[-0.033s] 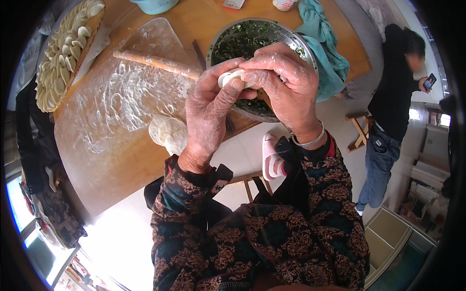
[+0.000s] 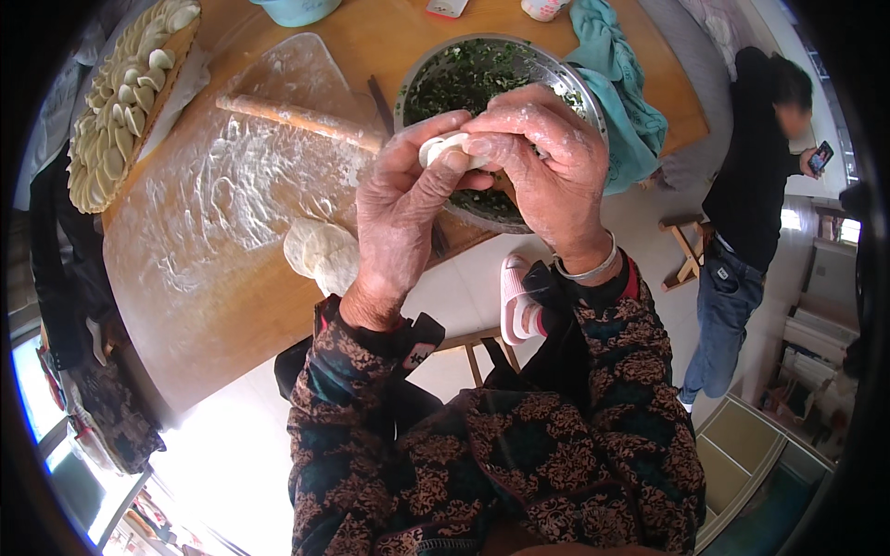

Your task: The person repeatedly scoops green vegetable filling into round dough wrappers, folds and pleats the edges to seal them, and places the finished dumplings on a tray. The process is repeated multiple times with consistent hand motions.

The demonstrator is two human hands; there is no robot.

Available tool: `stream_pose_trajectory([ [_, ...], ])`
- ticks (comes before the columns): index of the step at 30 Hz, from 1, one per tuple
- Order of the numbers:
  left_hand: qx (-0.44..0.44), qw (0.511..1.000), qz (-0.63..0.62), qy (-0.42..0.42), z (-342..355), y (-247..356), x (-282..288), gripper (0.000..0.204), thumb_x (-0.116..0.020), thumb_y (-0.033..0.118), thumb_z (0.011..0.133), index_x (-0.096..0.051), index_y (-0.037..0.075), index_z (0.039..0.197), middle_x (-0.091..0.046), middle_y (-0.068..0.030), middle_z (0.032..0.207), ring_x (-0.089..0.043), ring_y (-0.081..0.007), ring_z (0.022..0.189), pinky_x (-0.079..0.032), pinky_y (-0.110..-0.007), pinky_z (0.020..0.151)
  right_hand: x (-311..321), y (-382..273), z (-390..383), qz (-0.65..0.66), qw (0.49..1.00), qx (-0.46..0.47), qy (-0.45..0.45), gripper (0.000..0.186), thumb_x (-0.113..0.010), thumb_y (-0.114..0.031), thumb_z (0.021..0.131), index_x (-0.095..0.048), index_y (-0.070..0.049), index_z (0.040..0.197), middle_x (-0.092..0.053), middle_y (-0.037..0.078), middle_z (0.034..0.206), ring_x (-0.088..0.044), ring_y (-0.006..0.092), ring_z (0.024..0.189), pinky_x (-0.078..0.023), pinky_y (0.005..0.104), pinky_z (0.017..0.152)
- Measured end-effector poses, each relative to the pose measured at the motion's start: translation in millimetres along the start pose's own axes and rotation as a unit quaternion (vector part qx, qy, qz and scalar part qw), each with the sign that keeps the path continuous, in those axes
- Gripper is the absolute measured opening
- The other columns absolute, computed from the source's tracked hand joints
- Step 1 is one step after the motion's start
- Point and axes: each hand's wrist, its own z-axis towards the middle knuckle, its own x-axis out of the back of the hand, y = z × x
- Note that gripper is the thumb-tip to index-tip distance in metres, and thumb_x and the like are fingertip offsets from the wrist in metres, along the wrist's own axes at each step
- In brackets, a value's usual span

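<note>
A small white dumpling is pinched between my two hands, its edge pressed by the thumbs and fingers. My left hand grips its left side, and my right hand closes over the right side; the fingers hide much of it. Right behind them stands a metal bowl of chopped green filling, partly covered by my right hand. Left of my left wrist lies a stack of round dough wrappers. A floury rolling pin rests on the flour-dusted mat.
Rows of finished dumplings fill a woven tray at the far left. A teal cloth lies beside the bowl, and a light blue basin sits at the back. To the right, a person holding a phone is near a wooden stool.
Both hands and the dumpling have shifted very slightly; the grip looks the same.
</note>
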Motion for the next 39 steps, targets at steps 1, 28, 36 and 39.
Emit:
stream_pose_trajectory([
  [1,0.001,1.0,0.0,-0.006,0,1,-1,0.041,-0.06,0.011,0.1,-0.051,-0.003,0.137,-0.061,-0.0148,0.128,-0.063,-0.0223,0.112,-0.059,-0.036,0.089,-1,1,-2,-0.002,1.0,0.009,0.009,0.009,-0.072,0.005,0.084,-0.072,0.0,0.091,-0.066,0.005,0.088,-0.063,0.0124,0.077,-0.052,0.0259,0.066],
  [28,0.106,0.992,0.007,-0.062,-2,1,-2,0.039,-0.058,0.012,0.102,-0.049,0.0,0.138,-0.063,-0.0076,0.121,-0.058,-0.0142,0.114,-0.046,-0.029,0.101,0,7,-1,-0.08,0.995,0.032,-0.055,0.012,-0.079,0.0,0.076,-0.073,-0.003,0.085,-0.066,0.005,0.086,-0.064,0.0178,0.075,-0.053,0.0284,0.066],
  [36,0.061,0.997,0.001,-0.046,-1,-2,-2,0.035,-0.061,0.012,0.101,-0.054,-0.002,0.132,-0.063,-0.0066,0.119,-0.059,-0.0122,0.109,-0.05,-0.029,0.096,6,8,3,-0.031,0.992,-0.028,-0.116,0.035,-0.078,-0.011,0.08,-0.075,-0.005,0.114,-0.067,0.008,0.117,-0.058,0.019,0.118,-0.051,0.0317,0.097],
  [39,0.052,0.997,0.007,-0.058,-3,-5,-2,0.035,-0.062,0.011,0.1,-0.055,-0.001,0.132,-0.063,-0.0063,0.12,-0.059,-0.0126,0.11,-0.05,-0.029,0.097,2,15,6,-0.008,0.991,-0.001,-0.135,0.025,-0.079,-0.012,0.079,-0.078,-0.009,0.104,-0.069,0.006,0.122,-0.055,0.0222,0.125,-0.047,0.0348,0.105],
])
